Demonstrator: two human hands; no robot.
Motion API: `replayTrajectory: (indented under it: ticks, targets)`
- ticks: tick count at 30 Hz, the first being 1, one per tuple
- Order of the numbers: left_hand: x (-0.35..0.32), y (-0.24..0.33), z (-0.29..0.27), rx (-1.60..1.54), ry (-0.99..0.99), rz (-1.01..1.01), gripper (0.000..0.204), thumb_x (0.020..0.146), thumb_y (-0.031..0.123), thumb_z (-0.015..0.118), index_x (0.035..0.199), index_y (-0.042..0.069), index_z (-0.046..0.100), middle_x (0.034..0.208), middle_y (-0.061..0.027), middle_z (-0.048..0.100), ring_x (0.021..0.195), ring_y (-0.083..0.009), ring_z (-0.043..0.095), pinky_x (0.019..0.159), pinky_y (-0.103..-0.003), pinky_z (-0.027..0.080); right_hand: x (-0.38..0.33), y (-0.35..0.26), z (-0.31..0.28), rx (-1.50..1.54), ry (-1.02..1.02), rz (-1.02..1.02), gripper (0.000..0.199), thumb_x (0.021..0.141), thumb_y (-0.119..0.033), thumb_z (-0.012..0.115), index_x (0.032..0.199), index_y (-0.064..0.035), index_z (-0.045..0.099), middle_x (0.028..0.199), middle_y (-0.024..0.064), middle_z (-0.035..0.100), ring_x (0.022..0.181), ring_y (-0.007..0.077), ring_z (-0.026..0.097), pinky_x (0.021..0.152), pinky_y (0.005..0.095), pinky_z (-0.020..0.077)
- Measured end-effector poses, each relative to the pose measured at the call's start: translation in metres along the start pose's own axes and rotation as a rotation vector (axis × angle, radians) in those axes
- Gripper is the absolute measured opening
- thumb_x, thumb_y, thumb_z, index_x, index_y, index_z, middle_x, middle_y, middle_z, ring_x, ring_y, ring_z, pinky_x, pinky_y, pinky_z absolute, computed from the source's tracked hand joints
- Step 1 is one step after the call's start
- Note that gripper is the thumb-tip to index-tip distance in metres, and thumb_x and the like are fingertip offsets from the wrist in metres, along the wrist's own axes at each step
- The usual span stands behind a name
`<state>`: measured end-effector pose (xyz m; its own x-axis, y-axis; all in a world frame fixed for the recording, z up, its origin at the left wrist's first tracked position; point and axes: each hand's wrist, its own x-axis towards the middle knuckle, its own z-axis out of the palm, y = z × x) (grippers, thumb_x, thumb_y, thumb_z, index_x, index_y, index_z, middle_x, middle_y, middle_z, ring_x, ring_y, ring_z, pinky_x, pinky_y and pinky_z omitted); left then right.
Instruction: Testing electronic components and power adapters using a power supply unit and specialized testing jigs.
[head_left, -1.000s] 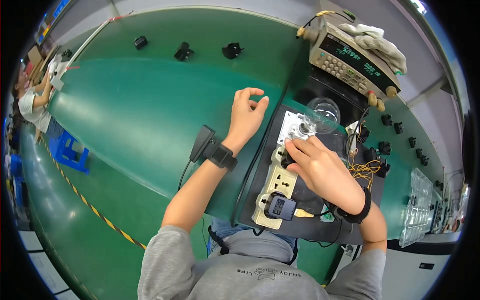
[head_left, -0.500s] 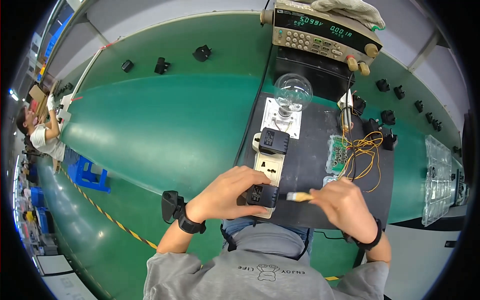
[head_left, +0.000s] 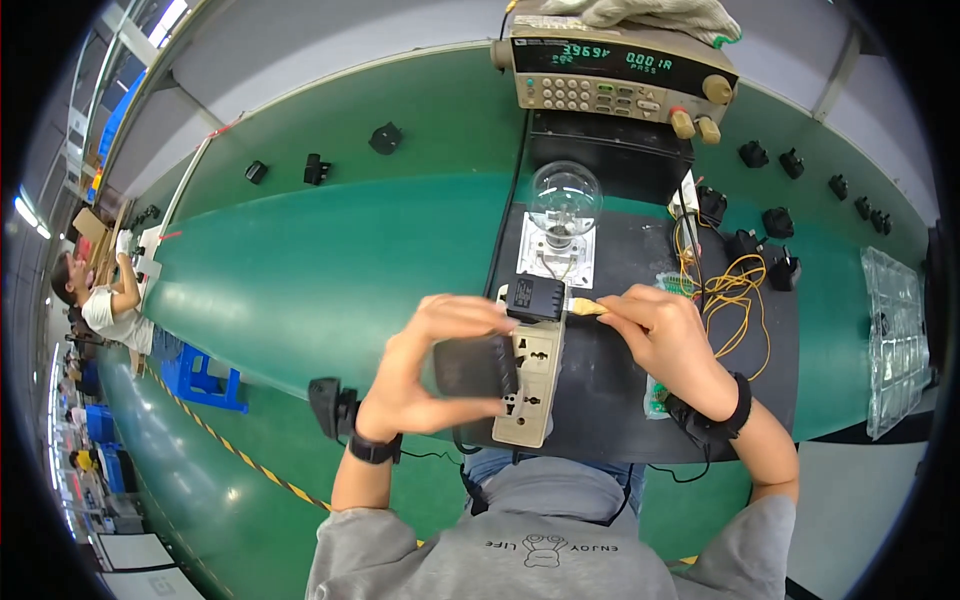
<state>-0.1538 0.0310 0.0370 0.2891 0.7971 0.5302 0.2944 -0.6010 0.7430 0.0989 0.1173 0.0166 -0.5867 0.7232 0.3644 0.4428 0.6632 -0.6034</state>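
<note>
My left hand (head_left: 420,355) is curled around a black power adapter (head_left: 470,368), smeared by motion, at the left side of the white power strip (head_left: 524,425). Bare sockets show on the strip's near part. A second black adapter (head_left: 535,298) sits on the strip's far end. Between thumb and fingers of my right hand (head_left: 672,335) is a yellow USB plug (head_left: 588,306). Its metal tip meets the right side of the far adapter; how deep it sits I cannot tell. Just beyond stands a clear glass bulb (head_left: 566,205) on a white square base (head_left: 583,258).
A bench meter (head_left: 625,75) with a lit display stands at the back on a black box (head_left: 600,145). Yellow wires (head_left: 735,300) and a green circuit board (head_left: 657,398) lie right. Several black adapters (head_left: 778,222) and a clear plastic tray (head_left: 893,340) are farther right. Another person (head_left: 110,290) works far left.
My left hand has lifted the near adapter off the strip and moved it left. My right hand has carried the yellow plug forward from the near adapter to the far one.
</note>
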Motion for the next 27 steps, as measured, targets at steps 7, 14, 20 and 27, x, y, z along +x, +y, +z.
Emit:
replayTrajectory:
  ticks: [7,14,20,27]
  targets:
    - [0.008,-0.06,0.018,-0.579,0.148,-0.218,0.049,0.073,0.021,0.074,0.105,0.004,0.041,0.1,-0.0192,0.061,0.099,-0.0268,0.059,0.088,-0.038,0.046,0.003,-0.007,-0.001,-0.226,-0.038,-0.131,0.016,0.075,-0.013,0.067,0.087,-0.0013,0.066,0.074,0.0079,0.059,0.07,0.0256,0.058,0.062,0.033,0.0443]
    - [0.043,-0.167,-0.011,0.127,0.643,-0.425,0.047,0.078,0.029,0.073,0.112,0.003,0.053,0.106,-0.0093,0.05,0.09,-0.0157,0.051,0.078,-0.028,0.044,-0.001,0.016,-0.088,-0.418,0.077,0.082,0.031,0.071,-0.014,0.07,0.1,-0.0031,0.064,0.096,0.011,0.065,0.089,0.03,0.059,0.079,0.0372,0.043]
    - [0.084,-0.222,-0.023,0.601,0.77,-0.472,0.05,0.076,0.029,0.075,0.117,0.007,0.057,0.099,-0.0076,0.044,0.077,-0.0188,0.046,0.073,-0.029,0.043,-0.093,0.146,-0.163,-0.661,0.165,0.584,0.074,0.066,-0.011,0.075,0.133,-0.0112,0.043,0.13,0.0104,0.048,0.112,0.0293,0.051,0.086,0.0377,0.0439]
    - [0.092,-0.232,-0.026,0.42,0.867,-0.505,0.081,0.078,0.021,0.072,0.142,0.006,0.025,0.103,-0.0093,0.045,0.074,-0.0142,0.052,0.071,-0.03,0.045,-0.085,0.161,-0.141,-0.36,0.172,0.431,0.07,0.068,-0.01,0.074,0.131,-0.0096,0.045,0.126,0.0061,0.051,0.111,0.0237,0.052,0.084,0.0351,0.0451]
